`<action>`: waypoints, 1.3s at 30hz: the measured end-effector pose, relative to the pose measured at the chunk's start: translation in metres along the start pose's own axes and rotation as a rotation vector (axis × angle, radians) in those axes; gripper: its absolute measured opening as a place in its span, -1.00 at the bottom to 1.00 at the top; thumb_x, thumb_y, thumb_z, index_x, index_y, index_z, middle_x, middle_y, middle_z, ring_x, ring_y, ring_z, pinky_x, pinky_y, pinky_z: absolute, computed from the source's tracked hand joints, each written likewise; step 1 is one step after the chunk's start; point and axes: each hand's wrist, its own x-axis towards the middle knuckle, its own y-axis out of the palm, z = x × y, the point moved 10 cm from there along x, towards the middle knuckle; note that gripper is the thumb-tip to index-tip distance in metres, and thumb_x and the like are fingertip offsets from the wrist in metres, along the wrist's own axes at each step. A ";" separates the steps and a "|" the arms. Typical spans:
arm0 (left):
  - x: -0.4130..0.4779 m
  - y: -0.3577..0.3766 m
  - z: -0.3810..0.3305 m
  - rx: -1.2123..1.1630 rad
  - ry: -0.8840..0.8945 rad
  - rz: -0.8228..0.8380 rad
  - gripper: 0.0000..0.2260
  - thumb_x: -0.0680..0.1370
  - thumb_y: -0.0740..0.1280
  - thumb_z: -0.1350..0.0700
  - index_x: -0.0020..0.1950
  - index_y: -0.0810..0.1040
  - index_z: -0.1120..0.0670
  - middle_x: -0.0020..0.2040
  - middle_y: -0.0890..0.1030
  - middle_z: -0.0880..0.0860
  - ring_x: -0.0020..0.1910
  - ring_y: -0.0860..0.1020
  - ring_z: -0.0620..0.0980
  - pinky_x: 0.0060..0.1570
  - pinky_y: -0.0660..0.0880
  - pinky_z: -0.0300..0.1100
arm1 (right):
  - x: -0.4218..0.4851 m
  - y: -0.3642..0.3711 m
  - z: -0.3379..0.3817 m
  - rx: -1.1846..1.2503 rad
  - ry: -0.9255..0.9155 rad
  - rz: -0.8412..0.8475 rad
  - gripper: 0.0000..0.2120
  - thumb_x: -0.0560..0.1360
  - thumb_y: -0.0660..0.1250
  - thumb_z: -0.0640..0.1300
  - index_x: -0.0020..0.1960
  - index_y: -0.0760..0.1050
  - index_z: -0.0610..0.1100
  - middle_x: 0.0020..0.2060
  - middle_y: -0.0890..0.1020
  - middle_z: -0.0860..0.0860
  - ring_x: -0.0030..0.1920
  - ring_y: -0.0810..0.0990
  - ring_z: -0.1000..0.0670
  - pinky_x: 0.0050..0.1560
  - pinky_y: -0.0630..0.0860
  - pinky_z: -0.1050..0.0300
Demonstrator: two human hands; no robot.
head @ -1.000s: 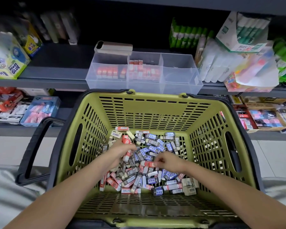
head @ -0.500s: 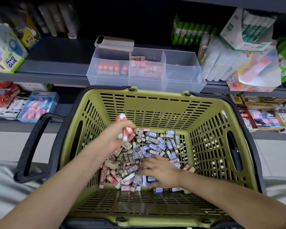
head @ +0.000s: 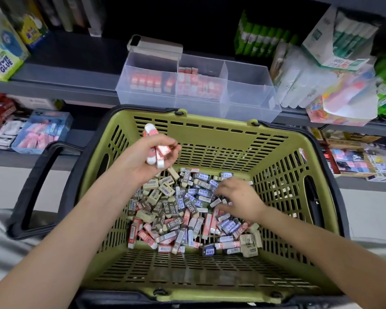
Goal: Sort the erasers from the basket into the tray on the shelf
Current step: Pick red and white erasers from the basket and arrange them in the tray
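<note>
Erasers (head: 183, 210): mostly still heaped on floor of green basket (head: 210, 139), mixed red, blue, brown and beige sleeves. Left hand (head: 147, 159) up off the heap vs a second ago, when buried in it; now raised toward basket's far-left wall, grip closed on a small bunch of red-and-white erasers (head: 156, 150), one poking out above the fist. Right hand (head: 239, 197) shifted from pile centre toward far-right part, fingers spread and curled down on blue-sleeved pieces; grip not closed on anything visible, looked like raking or picking. Meaning, as judgement: red batch collected, next likely carry to clear tray (head: 250, 94) on shelf (head: 60, 85). Tray left and middle compartments already part-filled with red erasers, right compartment bare. Task far from done, most stock still in basket. In the way: basket far wall between hand and tray, so lift over rim needed; flat box (head: 154, 44) just behind tray's left end; white packs (head: 299, 85) close beside tray's right end. Loose bunch could shed a piece mid-carry.
</note>
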 end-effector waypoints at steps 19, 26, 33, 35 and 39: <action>-0.002 0.014 0.020 0.067 -0.053 0.039 -0.59 0.46 0.30 0.40 -0.57 0.56 0.14 -0.40 0.60 0.12 -0.37 0.62 0.00 -0.35 0.58 -0.26 | -0.009 0.065 0.031 -0.476 -0.201 0.455 -0.27 0.36 0.38 0.21 0.45 0.16 0.15 0.38 0.24 -0.13 0.34 0.25 -0.17 0.27 0.23 -0.13; -0.003 0.014 0.021 0.052 -0.045 0.028 -0.71 0.36 0.35 0.40 -0.55 0.56 0.17 -0.39 0.61 0.13 -0.37 0.62 0.00 -0.38 0.57 -0.26 | 0.005 0.043 -0.005 -0.205 0.114 0.322 -0.41 0.33 0.32 0.34 0.30 0.38 0.16 0.15 0.38 -0.02 0.20 0.34 -0.07 0.19 0.23 -0.04; -0.005 0.009 0.012 0.025 -0.013 0.002 -0.87 0.42 0.33 0.40 -0.32 0.51 0.27 -0.37 0.61 0.18 -0.38 0.62 0.01 -0.42 0.56 -0.26 | -0.010 0.043 0.019 -0.380 -0.181 0.279 -0.30 0.40 0.33 0.22 0.45 0.25 -0.01 0.35 0.33 -0.05 0.33 0.28 -0.10 0.31 0.21 -0.08; -0.006 0.011 0.012 0.034 -0.012 0.009 -0.89 0.42 0.33 0.40 -0.29 0.50 0.26 -0.37 0.61 0.17 -0.38 0.62 0.00 -0.41 0.56 -0.27 | -0.009 0.041 0.025 -0.335 -0.194 0.259 -0.32 0.42 0.35 0.12 0.45 0.23 -0.06 0.37 0.34 -0.04 0.34 0.30 -0.09 0.32 0.21 -0.06; -0.007 0.014 0.012 0.049 -0.001 0.026 -0.81 0.41 0.33 0.41 -0.39 0.53 0.23 -0.37 0.60 0.15 -0.38 0.61 0.00 -0.40 0.57 -0.25 | -0.004 0.031 0.047 -0.248 -0.288 0.186 -0.51 0.40 0.41 -0.04 0.30 0.41 -0.01 0.21 0.50 -0.01 0.20 0.45 -0.06 0.18 0.36 0.01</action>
